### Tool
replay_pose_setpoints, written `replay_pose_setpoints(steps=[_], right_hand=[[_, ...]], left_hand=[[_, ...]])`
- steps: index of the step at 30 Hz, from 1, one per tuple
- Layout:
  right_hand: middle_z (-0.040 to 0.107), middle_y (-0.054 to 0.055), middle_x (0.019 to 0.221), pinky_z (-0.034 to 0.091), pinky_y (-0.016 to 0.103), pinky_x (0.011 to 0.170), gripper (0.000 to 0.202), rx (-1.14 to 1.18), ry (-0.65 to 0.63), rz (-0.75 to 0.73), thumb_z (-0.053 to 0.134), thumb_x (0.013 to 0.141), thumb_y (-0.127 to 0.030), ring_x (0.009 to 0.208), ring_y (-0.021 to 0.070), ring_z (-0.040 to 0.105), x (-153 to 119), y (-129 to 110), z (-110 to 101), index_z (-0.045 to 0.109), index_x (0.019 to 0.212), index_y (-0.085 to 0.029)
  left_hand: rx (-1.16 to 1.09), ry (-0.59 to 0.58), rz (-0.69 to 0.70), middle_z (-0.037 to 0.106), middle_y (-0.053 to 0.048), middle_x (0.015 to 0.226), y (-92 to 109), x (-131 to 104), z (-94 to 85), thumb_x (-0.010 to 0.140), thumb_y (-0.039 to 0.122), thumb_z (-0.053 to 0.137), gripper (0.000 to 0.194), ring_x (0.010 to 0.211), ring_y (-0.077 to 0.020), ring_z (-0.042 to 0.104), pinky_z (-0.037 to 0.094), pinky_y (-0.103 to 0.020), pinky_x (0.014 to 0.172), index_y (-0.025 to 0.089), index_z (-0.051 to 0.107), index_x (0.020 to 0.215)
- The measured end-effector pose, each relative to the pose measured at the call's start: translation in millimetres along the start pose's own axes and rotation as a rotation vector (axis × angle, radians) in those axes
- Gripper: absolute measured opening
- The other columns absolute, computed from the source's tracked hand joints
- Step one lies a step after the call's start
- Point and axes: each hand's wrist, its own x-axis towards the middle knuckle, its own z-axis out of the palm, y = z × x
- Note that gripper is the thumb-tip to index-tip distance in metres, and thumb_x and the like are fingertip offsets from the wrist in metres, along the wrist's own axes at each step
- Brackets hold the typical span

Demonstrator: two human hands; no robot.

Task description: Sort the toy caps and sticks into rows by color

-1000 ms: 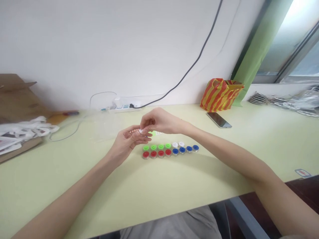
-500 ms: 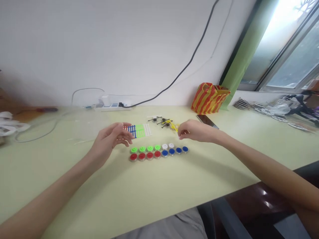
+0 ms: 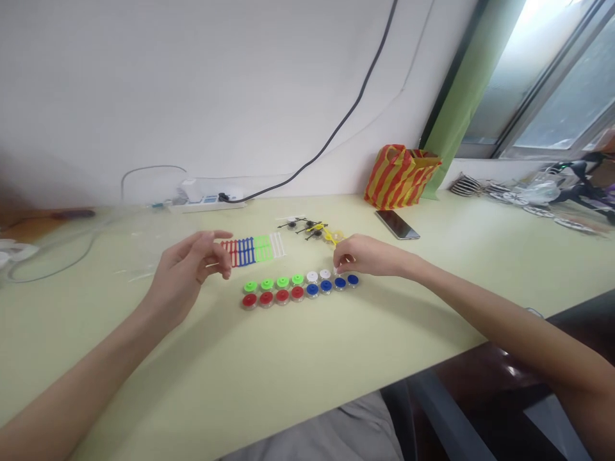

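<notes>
Two rows of small round wheel-like pieces with coloured tops and clear rims lie on the table. The far row has green pieces (image 3: 282,282) and white pieces (image 3: 312,276); the near row has red pieces (image 3: 282,295) and blue pieces (image 3: 326,286). At the far row's right end, my right hand (image 3: 368,257) pinches a white round piece (image 3: 337,271), mostly covered by the fingers. My left hand (image 3: 192,259) hovers with fingers apart and nothing in it. Beside it lie thin rods in groups of red, blue (image 3: 246,251), green and white.
Behind my right hand are black and yellow rods (image 3: 314,227) with more round pieces. A phone (image 3: 397,225) and a red-and-yellow striped bag (image 3: 401,177) stand farther right. A power strip (image 3: 209,203) with a black cable lies along the wall.
My right hand has come down to the end of the far row with the white piece. My left hand has drawn away to the left, uncovering the red rods. The view has shifted slightly.
</notes>
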Motion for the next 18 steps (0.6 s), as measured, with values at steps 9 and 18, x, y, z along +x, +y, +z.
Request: replay_pose_setpoints(steps=[9, 18], right_hand=[[0.075, 0.007, 0.092, 0.044, 0.028, 0.069, 0.018, 0.101, 0.09, 0.005, 0.063, 0.095, -0.025, 0.077, 0.0174, 0.063, -9, 7, 3, 0.076, 0.104, -0.018], [0.074, 0.007, 0.096, 0.047, 0.032, 0.076, 0.011, 0.286, 0.268, -0.113, 0.067, 0.092, -0.027, 0.087, 0.02, 0.064, -14, 27, 13, 0.075, 0.093, -0.02]], left_hand=[[0.012, 0.013, -0.016, 0.064, -0.002, 0.067, 1, -1, 2.7, 0.094, 0.054, 0.065, 0.036, 0.064, -0.0183, 0.058, 0.051, -0.032, 0.064, 0.023, 0.074, 0.107], [0.041, 0.023, -0.003, 0.063, -0.003, 0.066, 6, -3, 5.7, 0.096, 0.049, 0.065, 0.036, 0.066, -0.0182, 0.057, 0.051, -0.032, 0.066, 0.016, 0.072, 0.11]])
